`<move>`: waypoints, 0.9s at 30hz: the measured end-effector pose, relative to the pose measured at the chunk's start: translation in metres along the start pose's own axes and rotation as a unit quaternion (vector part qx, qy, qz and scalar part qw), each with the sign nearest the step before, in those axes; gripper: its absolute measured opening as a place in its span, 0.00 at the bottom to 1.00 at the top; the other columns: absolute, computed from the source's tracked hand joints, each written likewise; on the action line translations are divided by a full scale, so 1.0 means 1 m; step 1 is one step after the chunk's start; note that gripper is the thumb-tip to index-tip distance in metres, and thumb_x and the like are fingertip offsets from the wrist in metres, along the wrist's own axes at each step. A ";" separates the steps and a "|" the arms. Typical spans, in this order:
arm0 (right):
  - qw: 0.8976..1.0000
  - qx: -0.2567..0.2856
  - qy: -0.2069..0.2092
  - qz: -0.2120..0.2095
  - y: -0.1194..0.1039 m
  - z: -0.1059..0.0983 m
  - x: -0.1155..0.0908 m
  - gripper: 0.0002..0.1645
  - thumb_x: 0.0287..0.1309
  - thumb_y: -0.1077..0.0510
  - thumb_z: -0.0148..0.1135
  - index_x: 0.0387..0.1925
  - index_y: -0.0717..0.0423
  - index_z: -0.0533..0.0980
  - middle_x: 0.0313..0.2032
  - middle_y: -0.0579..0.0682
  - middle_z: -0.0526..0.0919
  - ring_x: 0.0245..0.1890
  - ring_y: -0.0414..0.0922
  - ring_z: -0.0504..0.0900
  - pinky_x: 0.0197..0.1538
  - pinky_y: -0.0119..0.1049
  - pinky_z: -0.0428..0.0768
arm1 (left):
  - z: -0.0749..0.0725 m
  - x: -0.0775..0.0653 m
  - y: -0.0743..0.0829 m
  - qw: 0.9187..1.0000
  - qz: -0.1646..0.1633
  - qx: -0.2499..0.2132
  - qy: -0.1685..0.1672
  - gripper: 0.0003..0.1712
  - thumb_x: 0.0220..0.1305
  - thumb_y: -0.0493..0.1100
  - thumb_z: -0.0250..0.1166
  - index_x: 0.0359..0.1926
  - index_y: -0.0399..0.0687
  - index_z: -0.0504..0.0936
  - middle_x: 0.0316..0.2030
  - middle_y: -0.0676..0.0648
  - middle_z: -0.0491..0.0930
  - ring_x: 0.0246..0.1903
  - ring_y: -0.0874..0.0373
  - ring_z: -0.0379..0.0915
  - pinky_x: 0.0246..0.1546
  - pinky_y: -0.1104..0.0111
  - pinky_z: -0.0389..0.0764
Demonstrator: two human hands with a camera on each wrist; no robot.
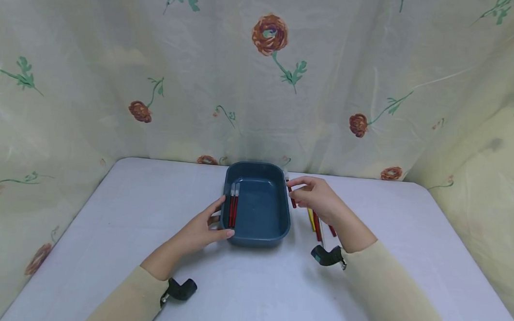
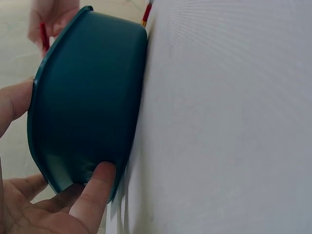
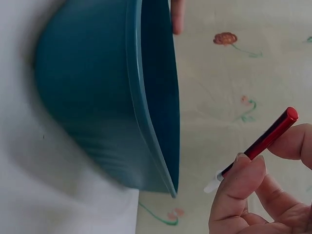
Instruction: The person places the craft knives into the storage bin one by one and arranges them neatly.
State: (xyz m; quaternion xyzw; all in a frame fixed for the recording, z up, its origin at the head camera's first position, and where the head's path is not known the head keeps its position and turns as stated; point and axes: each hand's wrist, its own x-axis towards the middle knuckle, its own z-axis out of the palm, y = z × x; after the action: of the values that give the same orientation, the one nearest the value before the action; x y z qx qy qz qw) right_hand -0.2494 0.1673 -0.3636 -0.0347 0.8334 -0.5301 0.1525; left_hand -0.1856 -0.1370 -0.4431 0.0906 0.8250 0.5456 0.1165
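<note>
A dark blue plastic bin sits on the table. My left hand grips its left side, thumb at the near left corner and fingers spread along the wall. Inside, two red pens with whitish caps lie side by side along the left wall. Just beyond the bin's right rim, my right hand pinches another red pen between thumb and fingers. In the right wrist view that pen is tilted, its whitish cap pointing down and left, apart from the bin.
Beneath the right hand and forearm lie several more pens, red ones and a yellow one, partly hidden. A white cloth covers the table. Behind it hangs a flowered curtain. Each wrist carries a small black camera mount.
</note>
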 end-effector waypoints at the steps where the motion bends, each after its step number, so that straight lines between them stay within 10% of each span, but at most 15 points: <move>1: 1.000 0.001 -0.003 -0.002 -0.001 0.003 0.001 0.25 0.62 0.62 0.59 0.61 0.61 0.76 0.53 0.64 0.81 0.45 0.52 0.79 0.59 0.49 0.78 | 0.000 0.000 0.000 1.000 0.002 0.001 -0.001 0.55 0.61 0.45 0.74 0.80 0.55 0.48 0.77 0.40 0.53 0.71 0.37 0.59 0.62 0.48 0.71; 27: 0.999 0.030 -0.037 -0.014 -0.010 0.063 0.026 0.21 0.63 0.64 0.62 0.58 0.65 0.78 0.48 0.62 0.83 0.37 0.47 0.82 0.53 0.44 0.82 | -0.002 0.001 0.000 1.000 0.003 0.000 -0.007 0.55 0.61 0.48 0.73 0.80 0.55 0.49 0.77 0.40 0.53 0.70 0.36 0.59 0.62 0.47 0.71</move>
State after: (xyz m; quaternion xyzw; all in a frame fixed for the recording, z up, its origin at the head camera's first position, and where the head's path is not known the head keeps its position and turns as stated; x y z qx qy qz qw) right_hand -0.2573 0.1021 -0.3847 -0.0612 0.8104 -0.5551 0.1772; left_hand -0.1866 -0.1385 -0.4420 0.0964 0.8241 0.5450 0.1205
